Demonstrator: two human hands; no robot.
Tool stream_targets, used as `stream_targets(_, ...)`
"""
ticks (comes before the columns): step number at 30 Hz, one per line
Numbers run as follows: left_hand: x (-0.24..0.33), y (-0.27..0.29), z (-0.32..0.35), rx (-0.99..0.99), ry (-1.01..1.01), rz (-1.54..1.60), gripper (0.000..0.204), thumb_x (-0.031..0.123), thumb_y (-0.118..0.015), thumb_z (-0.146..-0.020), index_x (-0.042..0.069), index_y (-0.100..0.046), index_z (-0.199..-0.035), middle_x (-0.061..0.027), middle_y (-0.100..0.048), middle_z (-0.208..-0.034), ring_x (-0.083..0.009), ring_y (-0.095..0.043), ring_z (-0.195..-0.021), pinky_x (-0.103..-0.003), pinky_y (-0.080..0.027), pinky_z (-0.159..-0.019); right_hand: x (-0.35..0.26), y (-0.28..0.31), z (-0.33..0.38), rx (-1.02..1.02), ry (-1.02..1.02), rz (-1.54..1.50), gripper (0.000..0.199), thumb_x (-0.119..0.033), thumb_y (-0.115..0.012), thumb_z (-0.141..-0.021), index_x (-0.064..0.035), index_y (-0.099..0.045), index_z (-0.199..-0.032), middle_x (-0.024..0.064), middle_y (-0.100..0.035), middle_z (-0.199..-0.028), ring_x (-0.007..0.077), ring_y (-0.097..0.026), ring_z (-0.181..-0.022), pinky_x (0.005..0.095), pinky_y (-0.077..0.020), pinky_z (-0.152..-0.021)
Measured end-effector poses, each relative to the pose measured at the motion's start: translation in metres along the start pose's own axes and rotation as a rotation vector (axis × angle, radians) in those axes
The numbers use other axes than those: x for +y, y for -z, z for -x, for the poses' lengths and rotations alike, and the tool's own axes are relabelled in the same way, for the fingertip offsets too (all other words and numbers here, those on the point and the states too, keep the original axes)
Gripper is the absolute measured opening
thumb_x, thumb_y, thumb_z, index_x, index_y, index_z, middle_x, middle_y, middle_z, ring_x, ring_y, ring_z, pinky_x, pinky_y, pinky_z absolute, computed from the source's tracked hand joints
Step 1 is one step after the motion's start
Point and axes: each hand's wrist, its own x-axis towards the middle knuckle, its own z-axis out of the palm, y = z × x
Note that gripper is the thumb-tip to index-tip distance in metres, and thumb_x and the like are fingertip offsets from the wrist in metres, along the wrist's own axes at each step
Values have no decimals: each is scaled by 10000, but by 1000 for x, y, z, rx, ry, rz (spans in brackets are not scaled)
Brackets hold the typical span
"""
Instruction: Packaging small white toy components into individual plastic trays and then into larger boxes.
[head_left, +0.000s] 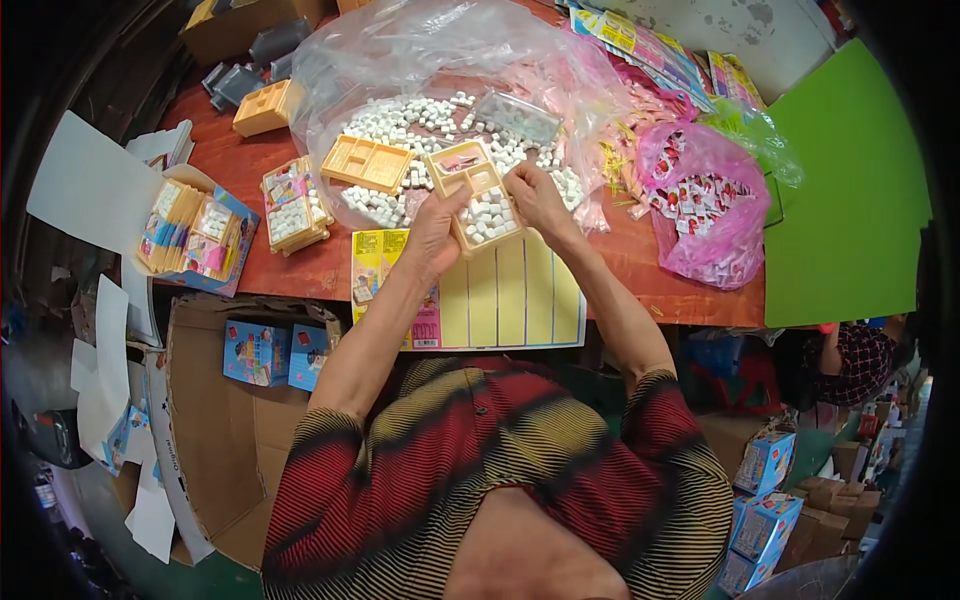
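Cream tray (pixel 484 179) at your twelve o'clock: your left hand (pixel 434 226) grips it, your right hand (pixel 540 203) curls at its edge (hold unclear). Toward six, the red table (pixel 632 275) bears an illegibly printed card (pixel 510 292).

Both hands (pixel 437 225) are at a cream tray (pixel 484 180) holding white cubes (pixel 490 214).

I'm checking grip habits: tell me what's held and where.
The left hand holds the cream tray by its left side; whether the right hand grips its right edge cannot be told.
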Motion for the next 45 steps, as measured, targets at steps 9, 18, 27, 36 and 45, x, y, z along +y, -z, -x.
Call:
stream_targets(9, 66, 53, 13, 137, -187, -112, 291, 27, -484, -766, -10, -427, -1049, -105, -532, -918, -207, -557, -824, -326, -492, -705, -4, 3, 15, -41, 122, 109, 143, -151, -490, -802, -20, -534, -762, 5, -508, -670, 72, -464, -590, 200, -364, -534)
stream_targets(18, 68, 82, 43, 289, -160, -15, 315, 11, -455, -792, -16, -397, -1101, -134, -507, -1032, -238, -536, -906, -367, -477, -764, 16, -84, 55, -355, 465, 831, 172, -69, -516, -745, -41, -510, -915, 99, -496, -806, 228, -512, -758, 288, -422, -630)
stream_targets(27, 46, 78, 44, 295, -126, 12, 335, 35, -467, -789, -10, -390, -1111, -130, -506, -1029, -248, -537, -902, -401, -480, -748, -22, -18, -7, 378, 756, 832, 241, 53, -480, -658, -14, -555, -877, 155, -517, -901, 304, -492, -848, 353, -406, -718)
stream_targets(36, 22, 70, 44, 203, -66, 32, 333, 33, -455, -792, -8, -388, -1115, -129, -509, -1033, -237, -535, -911, -377, -469, -769, -5, -56, 25, -486, -188, -191, 251, -282, -497, -802, -49, -561, -871, -25, -514, -691, 40, -431, -578, 175, -343, -503)
stream_targets(45, 0, 56, 42, 235, -17, -26, 286, 27, -465, -786, -20, -429, -1066, -115, -535, -974, -199, -563, -836, -312, -491, -717, 6, -47, 33, -417, -222, -243, 166, -208, -527, -775, -46, -560, -762, -40, -491, -632, 33, -406, -535, 183, -324, -487)
